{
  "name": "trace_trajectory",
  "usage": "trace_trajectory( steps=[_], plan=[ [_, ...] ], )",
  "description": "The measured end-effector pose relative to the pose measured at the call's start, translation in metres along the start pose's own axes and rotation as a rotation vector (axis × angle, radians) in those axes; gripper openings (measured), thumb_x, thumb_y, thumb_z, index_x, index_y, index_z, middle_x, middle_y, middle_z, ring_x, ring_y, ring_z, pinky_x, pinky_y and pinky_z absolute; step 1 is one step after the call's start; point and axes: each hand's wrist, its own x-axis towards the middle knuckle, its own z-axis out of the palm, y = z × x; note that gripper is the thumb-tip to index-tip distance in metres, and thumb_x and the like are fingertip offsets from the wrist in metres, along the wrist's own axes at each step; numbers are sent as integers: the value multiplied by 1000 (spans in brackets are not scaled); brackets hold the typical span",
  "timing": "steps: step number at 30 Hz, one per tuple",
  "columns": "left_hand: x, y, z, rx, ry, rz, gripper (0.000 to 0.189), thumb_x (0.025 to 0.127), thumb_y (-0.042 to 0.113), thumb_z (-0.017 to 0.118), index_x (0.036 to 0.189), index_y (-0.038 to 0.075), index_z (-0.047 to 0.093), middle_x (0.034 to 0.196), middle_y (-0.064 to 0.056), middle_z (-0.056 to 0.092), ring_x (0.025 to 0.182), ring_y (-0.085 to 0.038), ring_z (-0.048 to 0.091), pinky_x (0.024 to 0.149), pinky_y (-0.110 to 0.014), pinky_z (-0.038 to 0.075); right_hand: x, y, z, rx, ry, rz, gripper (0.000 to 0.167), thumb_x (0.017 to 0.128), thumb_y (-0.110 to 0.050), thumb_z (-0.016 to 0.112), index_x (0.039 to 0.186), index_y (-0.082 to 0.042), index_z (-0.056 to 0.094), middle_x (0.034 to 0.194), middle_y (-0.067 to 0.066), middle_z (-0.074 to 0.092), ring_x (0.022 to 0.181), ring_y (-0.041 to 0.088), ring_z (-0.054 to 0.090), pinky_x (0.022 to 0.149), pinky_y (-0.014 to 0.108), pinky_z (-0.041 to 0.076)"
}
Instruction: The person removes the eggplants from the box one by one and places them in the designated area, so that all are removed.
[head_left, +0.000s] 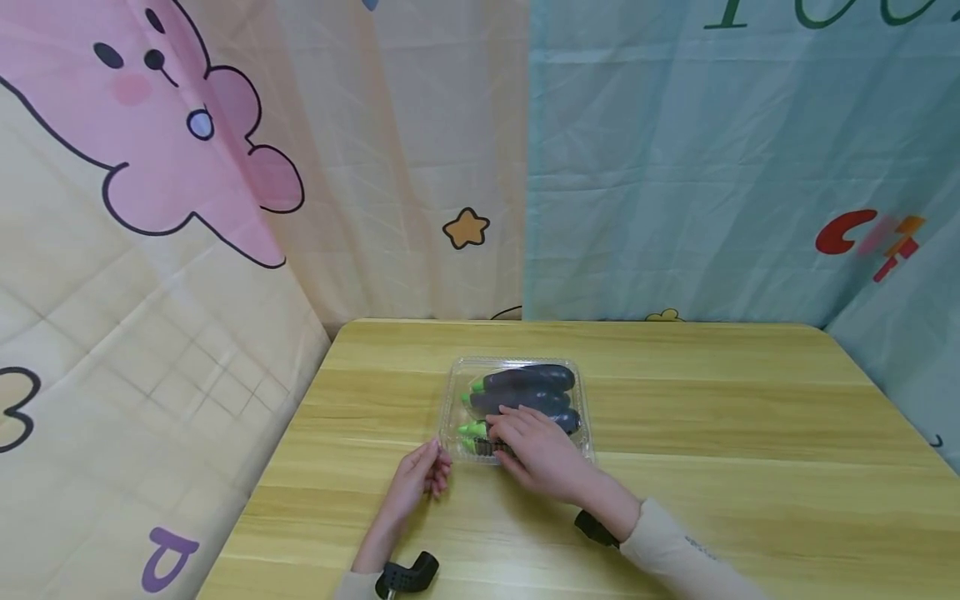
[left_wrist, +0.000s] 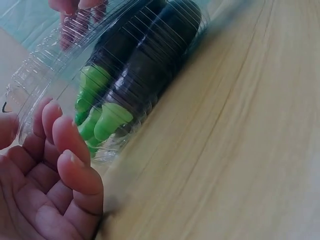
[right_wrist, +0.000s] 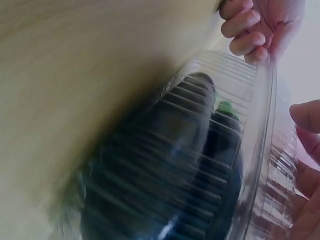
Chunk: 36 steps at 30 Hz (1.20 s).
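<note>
A clear plastic clamshell box (head_left: 517, 363) lies on the wooden table, with several dark eggplants (head_left: 525, 379) inside, their green stem ends (left_wrist: 112, 122) toward the left. My left hand (head_left: 420, 477) pinches the box's near left corner between thumb and fingertips; its other fingers are curled in beside the wall. Across the lid's near half lies my right hand (head_left: 542, 454), fingers stretched out and resting on top. It hides part of the nearer eggplants. In the right wrist view, the right fingers (right_wrist: 307, 200) lie along the lid's ridged surface.
The light wooden table (head_left: 712, 400) reaches out on both sides of the box. Printed curtains (head_left: 405, 167) hang behind it and along its left side. Each wrist wears a black camera mount (head_left: 408, 575).
</note>
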Motion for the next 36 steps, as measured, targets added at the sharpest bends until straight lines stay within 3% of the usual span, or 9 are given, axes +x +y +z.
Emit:
trace_trajectory(
  steps=[10,15,20,28,36],
  plan=[
    [-3,2,2,-20,2,-8,45,104,33,37,92,-6,54,78,-5,52,62,-13,50,53,-20,43,6,-3,13,-60,91,-70,18,81,-28,75,92,-21,62,124,9,59,115,34,54,94,50,44],
    [-3,2,2,-28,-9,-6,46,104,33,36,93,-8,54,79,-4,52,63,-13,50,53,-21,43,11,-5,16,-118,106,-50,19,77,-34,79,77,-25,62,123,7,60,112,32,56,88,45,48],
    [-3,1,2,-35,-6,-6,47,104,32,37,93,-11,52,78,-5,52,63,-13,50,53,-21,43,16,-8,17,-185,107,-61,24,74,-39,80,72,-24,61,120,5,62,102,25,59,76,37,51],
    [-3,-1,1,-43,-23,-1,51,104,31,36,98,-17,49,78,-4,53,63,-12,51,53,-21,44,26,-12,22,-259,107,-117,26,73,-46,78,74,-25,63,118,1,62,87,16,56,56,26,46],
    [-1,1,1,-35,-14,-7,47,104,31,36,97,-13,53,79,-6,53,63,-13,51,53,-21,44,30,-10,28,-218,158,-103,28,72,-48,77,69,-25,61,115,-1,64,86,16,54,59,26,41]
  ],
)
